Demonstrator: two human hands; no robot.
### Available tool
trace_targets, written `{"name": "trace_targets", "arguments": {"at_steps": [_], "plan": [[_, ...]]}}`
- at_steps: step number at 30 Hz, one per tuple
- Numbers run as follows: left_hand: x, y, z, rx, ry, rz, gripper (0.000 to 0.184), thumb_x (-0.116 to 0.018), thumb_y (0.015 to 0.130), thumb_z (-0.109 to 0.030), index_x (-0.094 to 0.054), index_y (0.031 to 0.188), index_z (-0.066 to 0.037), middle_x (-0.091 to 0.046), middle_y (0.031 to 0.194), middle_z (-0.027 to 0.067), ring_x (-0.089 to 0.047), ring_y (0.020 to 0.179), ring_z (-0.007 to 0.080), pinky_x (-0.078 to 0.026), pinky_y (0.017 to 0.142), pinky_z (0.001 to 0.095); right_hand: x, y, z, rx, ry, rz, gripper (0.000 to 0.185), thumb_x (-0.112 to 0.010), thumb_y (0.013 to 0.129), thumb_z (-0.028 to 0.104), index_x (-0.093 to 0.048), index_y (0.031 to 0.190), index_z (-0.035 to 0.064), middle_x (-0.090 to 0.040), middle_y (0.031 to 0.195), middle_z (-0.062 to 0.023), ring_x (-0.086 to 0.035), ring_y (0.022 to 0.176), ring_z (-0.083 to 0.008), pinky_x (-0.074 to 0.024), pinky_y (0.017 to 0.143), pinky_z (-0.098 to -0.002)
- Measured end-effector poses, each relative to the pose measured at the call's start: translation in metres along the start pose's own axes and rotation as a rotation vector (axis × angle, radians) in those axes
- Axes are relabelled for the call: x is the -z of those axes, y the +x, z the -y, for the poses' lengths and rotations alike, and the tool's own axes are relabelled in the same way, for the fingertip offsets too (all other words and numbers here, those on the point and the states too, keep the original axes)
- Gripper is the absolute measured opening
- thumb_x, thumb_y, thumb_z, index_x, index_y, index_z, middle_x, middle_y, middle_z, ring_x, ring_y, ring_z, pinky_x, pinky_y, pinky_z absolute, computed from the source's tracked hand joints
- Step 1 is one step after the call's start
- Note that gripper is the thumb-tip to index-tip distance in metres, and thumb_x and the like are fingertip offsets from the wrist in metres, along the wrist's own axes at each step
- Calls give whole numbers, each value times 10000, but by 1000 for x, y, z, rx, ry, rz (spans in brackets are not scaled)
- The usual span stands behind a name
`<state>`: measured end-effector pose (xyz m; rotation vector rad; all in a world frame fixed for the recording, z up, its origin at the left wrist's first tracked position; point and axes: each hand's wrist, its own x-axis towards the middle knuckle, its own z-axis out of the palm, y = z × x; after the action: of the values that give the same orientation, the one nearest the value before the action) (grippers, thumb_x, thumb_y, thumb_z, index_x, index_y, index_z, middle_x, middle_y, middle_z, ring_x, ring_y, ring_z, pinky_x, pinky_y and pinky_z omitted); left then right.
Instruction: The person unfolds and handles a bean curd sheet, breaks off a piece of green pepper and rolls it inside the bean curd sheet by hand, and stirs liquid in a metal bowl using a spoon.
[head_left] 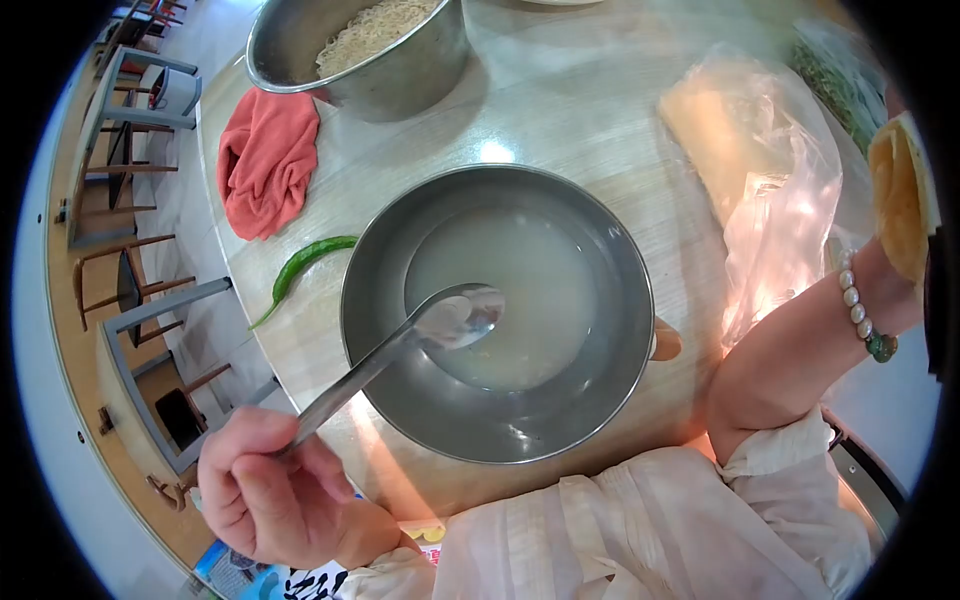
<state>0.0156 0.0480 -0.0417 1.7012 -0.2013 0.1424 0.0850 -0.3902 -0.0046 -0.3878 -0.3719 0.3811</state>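
Note:
My left hand (275, 490) is closed around the handle of a metal spoon (365, 370). The spoon's tip is over the large metal bowl (385, 400), which has cloudy whitish liquid (530, 290) in it. Far to the right, my right hand (897, 105) is mostly out of view, beyond a wrist with a beaded bracelet (857, 305). A tan, rounded thing (897, 200) is at that hand, and I cannot make out what it is. Near the bowl's left rim lies a green chili pepper (300, 265).
A metal pot (405, 75) of noodle-like strands (365, 35) stands at the back, near a red cloth (265, 165). Clear plastic bags, one (780, 190) with something pale, one with greens (840, 85), lie at the right. Chairs (125, 275) stand beyond the table's left edge.

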Motion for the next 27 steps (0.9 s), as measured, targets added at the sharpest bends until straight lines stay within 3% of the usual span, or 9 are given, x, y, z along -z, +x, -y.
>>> {"name": "trace_targets", "arguments": {"at_steps": [7, 11, 17, 21, 22, 25, 27], "plan": [[-7, -1, 4, 136, 33, 31, 323, -474, 987, -193, -562, 922, 110, -566, 635, 131, -471, 422, 90, -322, 381, 184, -1, 0, 0, -32, 31, 42, 315, -524, 913, 339, -562, 724, 90, -621, 804, 13, -528, 722, -7, -474, 722, -184], [-14, 2, 13, 323, -247, -23, 301, -503, 974, -190, -575, 921, 97, -564, 590, 140, -437, 373, 94, -310, 359, 192, 0, 1, 4, -87, 73, 84, 324, -523, 915, 349, -556, 724, 89, -616, 821, 11, -520, 724, -6, -469, 719, -181], [-23, -9, 11, 281, -254, -99, 285, -551, 950, -187, -581, 942, 97, -578, 620, 133, -471, 406, 114, -342, 371, 192, 12, 7, 11, -409, 353, 217, 340, -516, 914, 368, -550, 724, 89, -608, 836, 7, -519, 737, -7, -473, 751, -199], [-20, -19, 8, 282, -205, -81, 240, -637, 892, -120, -601, 1006, 88, -617, 757, 105, -552, 541, 112, -413, 433, 194, -13, 17, -18, -154, 22, 156, 375, -485, 908, 427, -573, 742, 102, -545, 731, 9, -531, 750, -85, -449, 866, -347], [-19, -21, 6, 290, -145, -61, 258, -646, 884, -121, -599, 1035, 83, -615, 754, 96, -550, 548, 105, -413, 442, 189, -10, 16, -26, 71, -89, 138, 389, -478, 906, 448, -567, 733, 110, -524, 706, 13, -534, 754, -105, -447, 866, -373], [-12, -27, 2, 238, 10, -54, 323, -657, 880, -152, -590, 1111, 63, -599, 727, 72, -521, 548, 85, -405, 471, 177, -24, 27, -59, 247, 203, 225, 475, -478, 872, 588, -567, 713, 149, -511, 673, 12, -539, 918, -136, -405, 925, -477], [-7, -30, -2, 221, 178, -83, 354, -644, 895, -200, -582, 1130, 58, -578, 689, 60, -501, 537, 81, -388, 468, 182, -51, 33, -86, 564, -37, -74, 76, -452, 869, 25, -424, 937, 4, -370, 623, 3, -406, 572, -125, -412, 680, -277]]}}
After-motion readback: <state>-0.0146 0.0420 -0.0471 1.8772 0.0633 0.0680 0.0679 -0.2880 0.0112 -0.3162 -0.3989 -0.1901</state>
